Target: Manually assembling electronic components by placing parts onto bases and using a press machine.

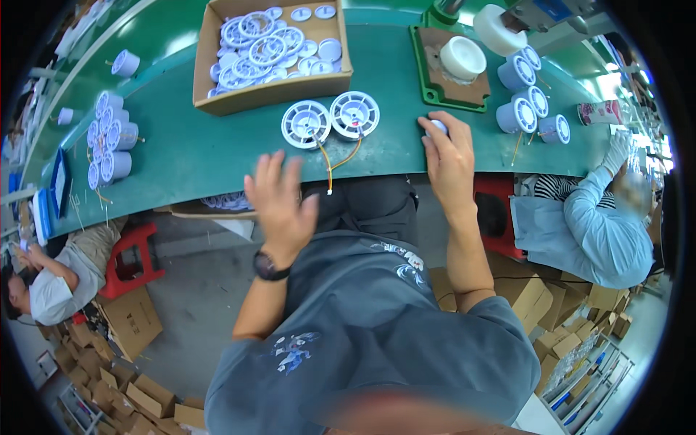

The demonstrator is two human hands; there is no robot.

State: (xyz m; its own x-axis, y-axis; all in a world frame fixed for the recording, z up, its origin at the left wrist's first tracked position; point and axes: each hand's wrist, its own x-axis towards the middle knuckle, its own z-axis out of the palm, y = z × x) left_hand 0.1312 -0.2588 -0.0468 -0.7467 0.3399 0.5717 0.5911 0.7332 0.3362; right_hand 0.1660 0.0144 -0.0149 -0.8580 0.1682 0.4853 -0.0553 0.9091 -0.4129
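Observation:
Two white round, spoked plastic housings (305, 124) lie side by side on the green bench in front of me. Red and yellow wires (330, 163) run from them to a small white connector near the bench edge. Just short of the left housing, my left hand (279, 203) hovers with fingers apart, blurred by motion and holding nothing. To the right of the housings, my right hand (451, 159) pinches a small white round cap (438, 127) between thumb and fingers, low over the bench; the fingers partly cover it.
A cardboard box (272, 98) of white rings and caps stands behind the housings. Back right is a press base (453, 69) with a white round block. White cylindrical units (516, 114) stand at right, more (112, 138) at left. Co-workers sit on both sides.

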